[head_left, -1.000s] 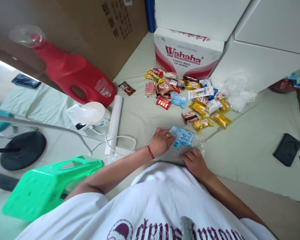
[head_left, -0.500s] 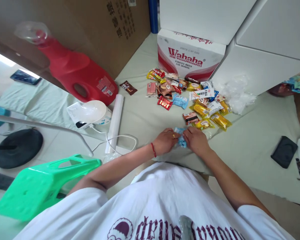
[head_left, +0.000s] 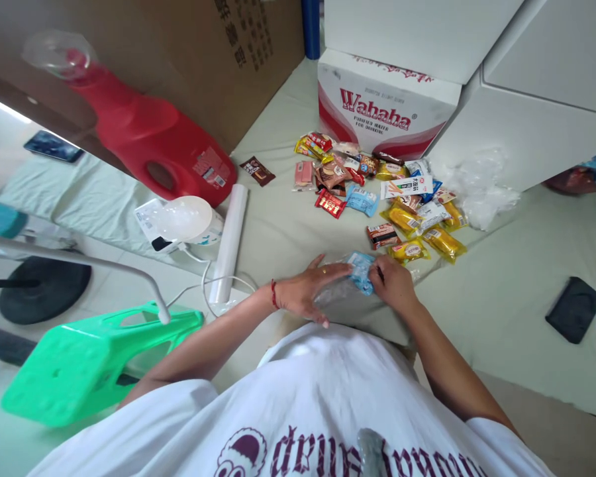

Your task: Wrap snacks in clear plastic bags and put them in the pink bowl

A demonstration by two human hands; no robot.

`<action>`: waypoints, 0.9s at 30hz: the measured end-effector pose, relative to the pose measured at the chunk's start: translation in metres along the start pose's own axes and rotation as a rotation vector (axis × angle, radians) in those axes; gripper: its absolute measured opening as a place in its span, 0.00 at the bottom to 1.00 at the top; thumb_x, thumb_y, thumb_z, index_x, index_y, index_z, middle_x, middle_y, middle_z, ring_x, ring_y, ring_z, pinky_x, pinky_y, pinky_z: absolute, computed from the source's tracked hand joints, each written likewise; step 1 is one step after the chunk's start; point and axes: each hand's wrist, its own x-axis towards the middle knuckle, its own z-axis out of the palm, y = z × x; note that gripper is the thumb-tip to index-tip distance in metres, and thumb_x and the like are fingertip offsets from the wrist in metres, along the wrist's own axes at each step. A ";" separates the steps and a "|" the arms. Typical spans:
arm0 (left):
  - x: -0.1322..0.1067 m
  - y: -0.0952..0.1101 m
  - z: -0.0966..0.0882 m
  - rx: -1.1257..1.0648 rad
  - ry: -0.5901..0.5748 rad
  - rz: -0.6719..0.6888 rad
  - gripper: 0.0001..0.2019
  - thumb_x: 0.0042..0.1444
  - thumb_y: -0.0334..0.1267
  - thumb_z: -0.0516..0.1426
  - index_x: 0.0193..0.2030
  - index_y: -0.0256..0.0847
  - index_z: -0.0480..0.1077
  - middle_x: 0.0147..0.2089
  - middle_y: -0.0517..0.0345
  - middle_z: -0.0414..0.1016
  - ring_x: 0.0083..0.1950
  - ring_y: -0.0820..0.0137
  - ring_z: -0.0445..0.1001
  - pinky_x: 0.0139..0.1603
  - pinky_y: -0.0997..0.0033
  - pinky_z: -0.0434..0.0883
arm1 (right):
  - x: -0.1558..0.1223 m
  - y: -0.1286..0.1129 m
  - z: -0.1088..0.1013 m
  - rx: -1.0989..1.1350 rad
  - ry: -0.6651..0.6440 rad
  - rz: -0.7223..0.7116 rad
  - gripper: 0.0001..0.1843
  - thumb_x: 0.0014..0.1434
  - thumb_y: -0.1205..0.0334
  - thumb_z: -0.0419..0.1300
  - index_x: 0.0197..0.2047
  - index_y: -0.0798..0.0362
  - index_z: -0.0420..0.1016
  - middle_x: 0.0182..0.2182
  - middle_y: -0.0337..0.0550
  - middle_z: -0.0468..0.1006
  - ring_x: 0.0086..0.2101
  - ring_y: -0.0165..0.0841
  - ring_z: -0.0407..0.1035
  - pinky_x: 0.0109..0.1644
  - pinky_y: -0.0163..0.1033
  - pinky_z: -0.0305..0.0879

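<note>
Close to my body lies a light-blue snack packet (head_left: 361, 272), with clear plastic (head_left: 335, 291) beside and under it. My right hand (head_left: 393, 279) is closed on the packet's right edge, its fingers curled in a pinch. To the left, my left hand (head_left: 310, 288) spreads its fingers over the clear plastic, the index fingertip reaching the packet's left side. Just beyond my hands sit a brown-wrapped snack (head_left: 383, 235) and a yellow snack packet (head_left: 408, 251). Behind these is a loose pile of wrapped snacks, including another blue packet (head_left: 362, 200) and a red one (head_left: 330, 203).
A white Wahaba-style carton printed "Wahaha" (head_left: 392, 132) stands behind the pile, crumpled clear plastic (head_left: 487, 192) at its right. Leftward are a red jug (head_left: 163, 146), a paper cup (head_left: 206, 222), a white roll (head_left: 231, 242) and a green stool (head_left: 79, 364). A black case (head_left: 573, 309) lies right.
My left hand has come off the blue packet's side, moved left and spread its fingers. My right hand stays at the packet. The view has shifted slightly.
</note>
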 end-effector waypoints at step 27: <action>0.052 -0.001 -0.025 0.254 0.314 -0.532 0.09 0.61 0.41 0.54 0.37 0.42 0.75 0.54 0.47 0.78 0.60 0.55 0.72 0.64 0.49 0.66 | -0.017 0.001 0.012 -0.157 -0.086 -0.091 0.24 0.72 0.64 0.48 0.65 0.39 0.75 0.37 0.44 0.72 0.34 0.35 0.61 0.34 0.38 0.48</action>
